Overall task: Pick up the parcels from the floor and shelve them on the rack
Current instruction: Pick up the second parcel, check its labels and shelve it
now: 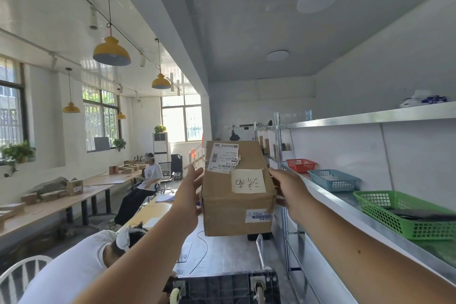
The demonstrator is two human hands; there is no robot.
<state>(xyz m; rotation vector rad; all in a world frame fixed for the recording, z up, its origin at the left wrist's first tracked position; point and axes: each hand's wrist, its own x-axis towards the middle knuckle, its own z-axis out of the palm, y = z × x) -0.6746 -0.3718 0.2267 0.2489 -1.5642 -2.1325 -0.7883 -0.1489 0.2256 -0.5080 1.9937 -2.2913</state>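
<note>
The fingers (pixel 199 176) of the left hand (pixel 188 192) are held fairly straight and pressed against the left side of a cardboard box (pixel 237 205). Those of the right hand (pixel 290 192) are curled round its right edge. The box is held in the air between both hands, labels upward, just beside the metal rack (pixel 345 195). A red basket (pixel 301 165), a blue basket (pixel 333 180) and a green basket (pixel 404 215) are lined up on the rack's shelf.

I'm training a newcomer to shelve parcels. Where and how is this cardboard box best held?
By its left and right faces, one hand from each side: the box is wide, flat-walled, handleless; left hand and right hand hold it so.
</note>
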